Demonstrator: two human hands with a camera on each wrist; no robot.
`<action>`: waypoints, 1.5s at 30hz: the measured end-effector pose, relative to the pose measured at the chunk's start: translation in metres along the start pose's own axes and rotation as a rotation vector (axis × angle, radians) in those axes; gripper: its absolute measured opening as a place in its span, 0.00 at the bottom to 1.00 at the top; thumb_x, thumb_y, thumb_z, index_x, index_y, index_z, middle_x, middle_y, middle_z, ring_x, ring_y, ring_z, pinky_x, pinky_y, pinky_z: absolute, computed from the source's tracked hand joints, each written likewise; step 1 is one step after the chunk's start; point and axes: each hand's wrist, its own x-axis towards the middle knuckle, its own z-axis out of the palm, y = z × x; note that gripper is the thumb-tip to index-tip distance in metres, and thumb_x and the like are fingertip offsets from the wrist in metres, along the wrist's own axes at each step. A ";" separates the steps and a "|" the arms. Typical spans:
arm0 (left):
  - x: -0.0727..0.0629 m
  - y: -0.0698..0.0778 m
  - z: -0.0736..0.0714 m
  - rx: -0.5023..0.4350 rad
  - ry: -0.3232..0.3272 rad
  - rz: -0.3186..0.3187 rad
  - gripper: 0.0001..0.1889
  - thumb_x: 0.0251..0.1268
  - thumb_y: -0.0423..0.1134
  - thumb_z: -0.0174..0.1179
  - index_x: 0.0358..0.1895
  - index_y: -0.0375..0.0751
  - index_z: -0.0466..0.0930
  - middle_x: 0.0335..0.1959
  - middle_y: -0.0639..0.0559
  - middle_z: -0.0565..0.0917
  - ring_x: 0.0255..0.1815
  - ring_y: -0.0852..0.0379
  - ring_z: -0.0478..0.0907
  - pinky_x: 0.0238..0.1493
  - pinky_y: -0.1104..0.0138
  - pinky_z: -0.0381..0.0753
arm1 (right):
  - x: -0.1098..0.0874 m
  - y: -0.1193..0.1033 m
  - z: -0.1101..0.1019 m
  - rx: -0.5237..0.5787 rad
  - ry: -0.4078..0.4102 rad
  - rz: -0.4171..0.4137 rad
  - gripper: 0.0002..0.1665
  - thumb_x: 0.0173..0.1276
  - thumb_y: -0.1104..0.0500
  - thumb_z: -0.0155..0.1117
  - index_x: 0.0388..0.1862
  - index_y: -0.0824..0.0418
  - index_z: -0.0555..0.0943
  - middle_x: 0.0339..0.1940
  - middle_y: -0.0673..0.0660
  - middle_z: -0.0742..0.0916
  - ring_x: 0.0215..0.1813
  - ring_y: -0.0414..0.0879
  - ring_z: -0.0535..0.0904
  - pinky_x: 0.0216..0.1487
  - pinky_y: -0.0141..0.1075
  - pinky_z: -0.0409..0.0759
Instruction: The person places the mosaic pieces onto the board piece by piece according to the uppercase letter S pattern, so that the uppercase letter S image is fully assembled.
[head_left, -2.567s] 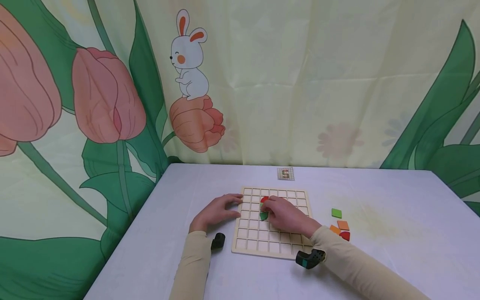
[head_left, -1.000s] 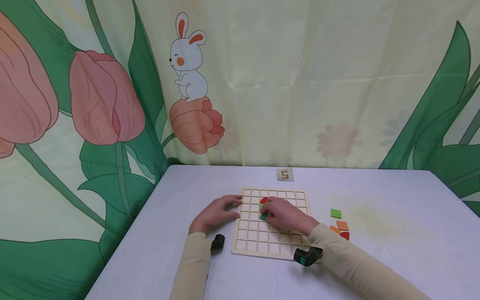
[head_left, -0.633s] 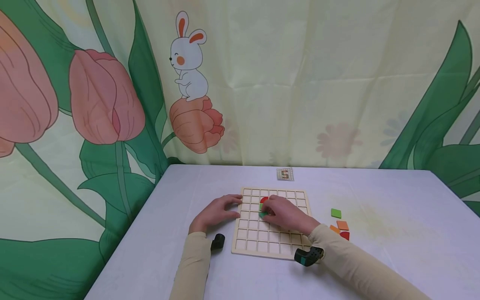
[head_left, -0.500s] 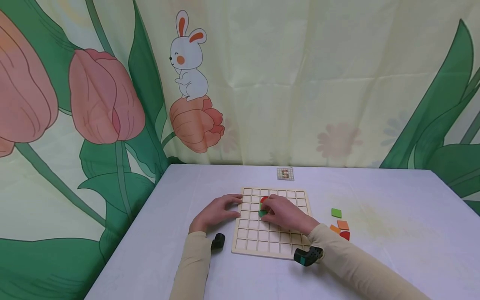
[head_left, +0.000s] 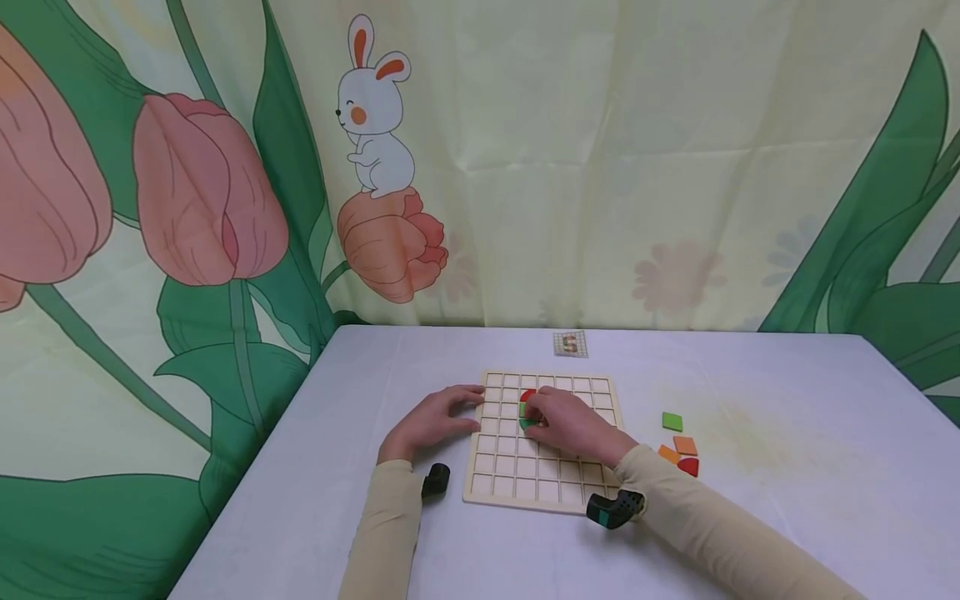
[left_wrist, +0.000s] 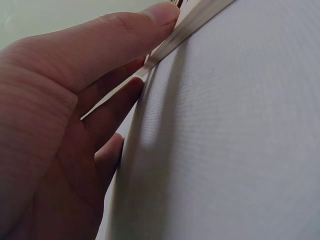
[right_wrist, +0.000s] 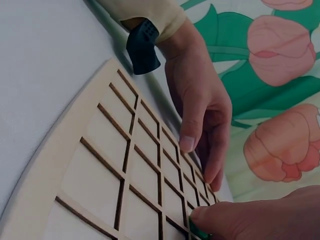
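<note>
Dark-green pc (head_left: 527,424) has crept up a touch twd the red pc (head_left: 528,394) vs. the earlier head frames, and looks flatter now; arms approx. unchanged. It's on the grid board (head_left: 506,465), upper-left-of-centre, just below a light-green pc (head_left: 522,409) mostly hidden by fingers.

R hand (head_left: 573,425) has fingers curled, thumb tip on the dark-green pc; appears to be pinching it, tho the index contact is hidden. L hand (head_left: 431,425) grasps nothing: fingers fairly straight, thumb & fingertips resting against the board's left edge, prob. to steady it.

Step in hand, by the look of it: seating the dark-green pc in its cell. Whether it's fully down, can't tell.

Next move prob. calls for a small nudge to square it w/ the cell walls, a light press, then letting go w/o dragging its neighbours. After that, R side has spares on the table (head_left: 300,533): light-green sq. (head_left: 672,422), orange sq. (head_left: 686,446), orange pc (head_left: 668,454), spare red pc (head_left: 688,467). Gridded card (head_left: 571,344) lies beyond the board; its figure's too small to read.
</note>
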 end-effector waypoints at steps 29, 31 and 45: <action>0.002 -0.003 0.007 0.028 0.001 0.001 0.24 0.60 0.41 0.69 0.61 0.45 0.78 0.68 0.60 0.71 0.72 0.55 0.62 0.71 0.56 0.62 | -0.026 0.017 -0.007 0.114 0.071 0.112 0.06 0.66 0.56 0.66 0.40 0.56 0.83 0.33 0.44 0.79 0.36 0.38 0.74 0.39 0.35 0.77; 0.002 -0.003 0.007 0.025 0.003 -0.006 0.24 0.60 0.41 0.69 0.61 0.45 0.78 0.68 0.60 0.71 0.72 0.55 0.62 0.72 0.56 0.62 | -0.035 0.024 -0.015 0.142 0.075 0.161 0.08 0.68 0.56 0.65 0.42 0.58 0.83 0.35 0.45 0.81 0.37 0.39 0.75 0.41 0.37 0.78; 0.001 -0.004 0.004 0.021 0.018 0.000 0.23 0.60 0.40 0.69 0.59 0.44 0.80 0.68 0.60 0.72 0.73 0.55 0.62 0.72 0.56 0.61 | -0.113 0.085 -0.071 0.127 0.159 0.433 0.22 0.69 0.56 0.65 0.56 0.67 0.79 0.49 0.62 0.84 0.48 0.57 0.80 0.44 0.46 0.85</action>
